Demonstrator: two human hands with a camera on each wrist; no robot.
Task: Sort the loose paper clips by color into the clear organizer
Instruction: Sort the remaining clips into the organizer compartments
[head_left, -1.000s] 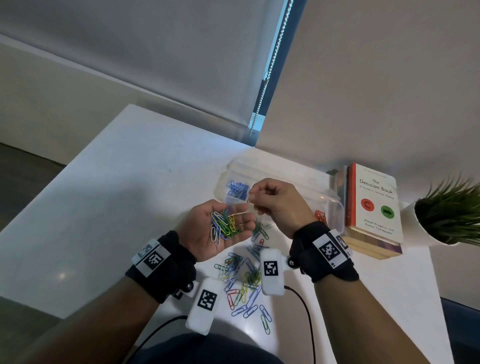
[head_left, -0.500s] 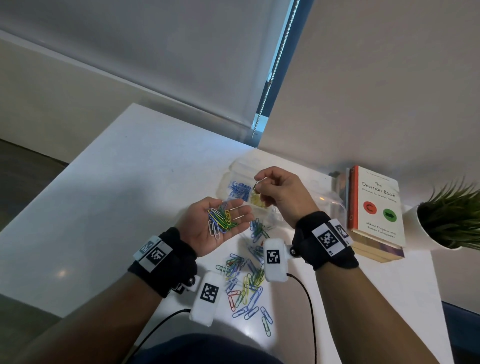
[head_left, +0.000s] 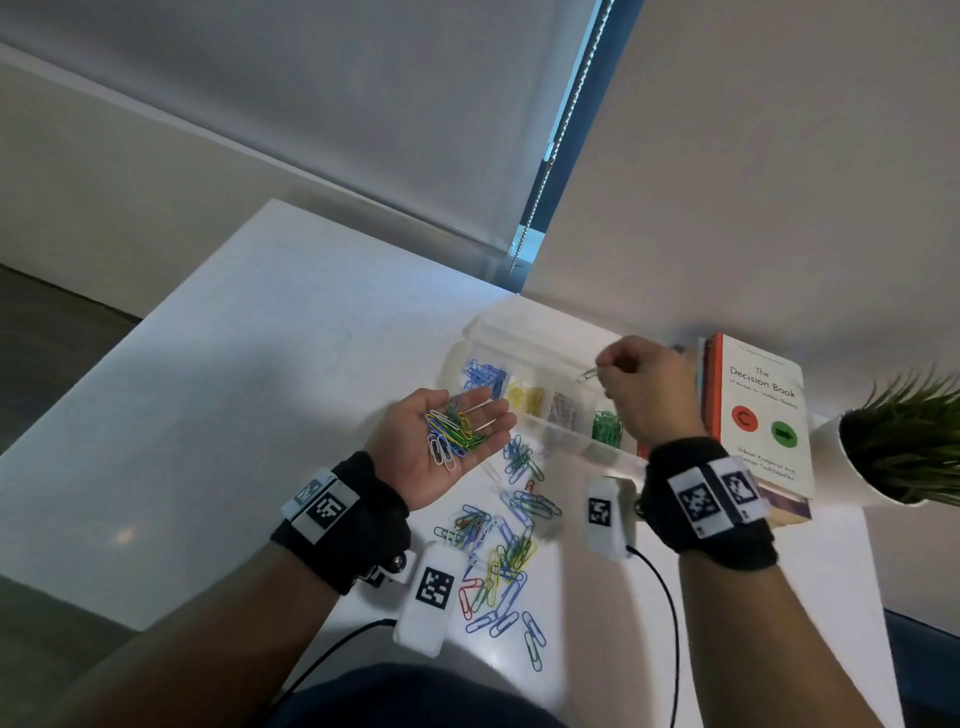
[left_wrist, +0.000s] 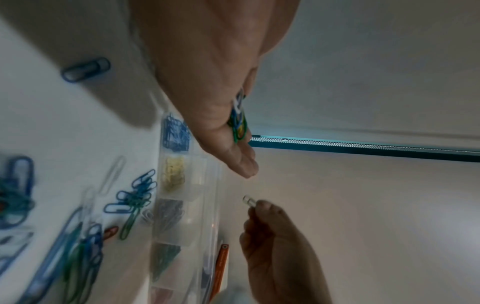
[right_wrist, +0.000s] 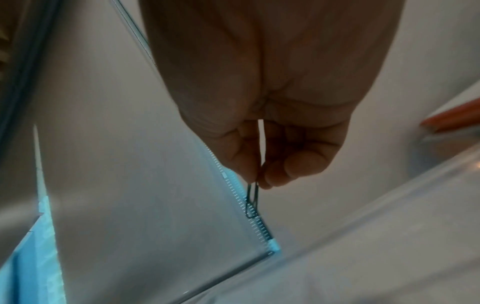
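Pinching one paper clip (head_left: 589, 372) between thumb and fingertips, the right hand (head_left: 641, 392) hovered above the clear organizer (head_left: 540, 340), while the left hand (head_left: 441, 444) lay palm-up and uncurled, cradling a mixed bunch of clips (head_left: 452, 428).

Blue, yellow, silver and green clips filled separate compartments of the organizer, which sat on the white desk (head_left: 249, 364) beside a book (head_left: 761, 410); a red compartment was mostly hidden behind the right wrist. Loose clips (head_left: 498, 551) were scattered on the desk between the forearms. The pinched clip's color was hard to judge: pale in one view, dark in the right wrist view.
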